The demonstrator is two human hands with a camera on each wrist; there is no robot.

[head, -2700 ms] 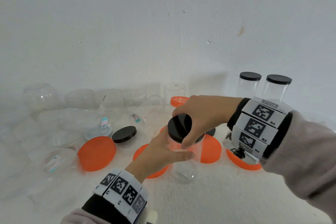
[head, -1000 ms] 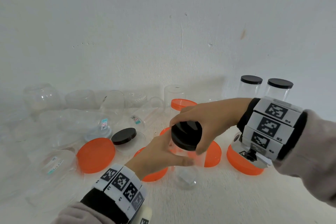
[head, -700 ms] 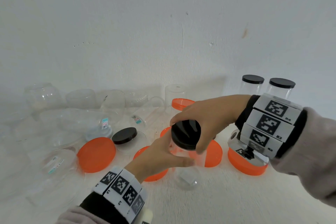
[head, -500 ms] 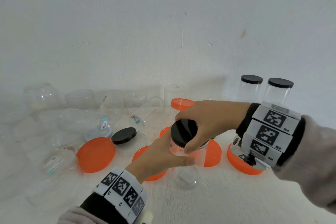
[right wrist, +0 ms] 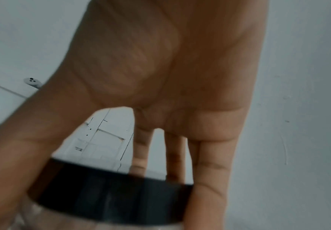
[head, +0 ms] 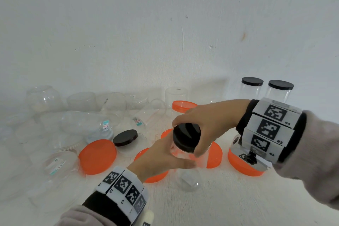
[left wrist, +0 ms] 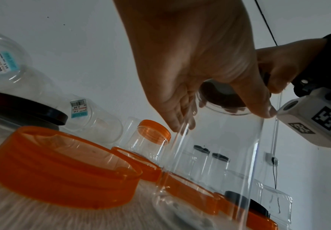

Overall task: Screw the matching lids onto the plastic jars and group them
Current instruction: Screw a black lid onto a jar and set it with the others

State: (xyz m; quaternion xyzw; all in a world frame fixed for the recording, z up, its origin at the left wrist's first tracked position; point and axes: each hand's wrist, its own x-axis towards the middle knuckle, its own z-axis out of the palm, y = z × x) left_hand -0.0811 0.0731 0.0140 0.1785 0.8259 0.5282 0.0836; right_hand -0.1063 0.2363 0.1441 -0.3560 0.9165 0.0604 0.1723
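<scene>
Mid-step: black lid going onto the clear jar, centre of the bench.

Left hand wraps the jar wall just under the lid, thumb on the near side, fingers round the back. Right hand comes in from the right, fingers and thumb spread round the lid rim and clamped on it. The jar looks lifted or tilted off the bench; can't tell if the base touches.

To do it well:
- Lid sits slightly canted toward the camera in the head view. Level it first, else it likely cross-threads.
- Jar wall is thin clear plastic, so I'd expect it to flex. Grip it lightly, high up.
- Turn the lid with the right hand, left only counter-holds. Stop at first firm resistance.

Then it goes far right with the two capped jars by the wall. Loose orange lids lie around the hands, a spare black lid left of centre, open jars piled far left.
</scene>
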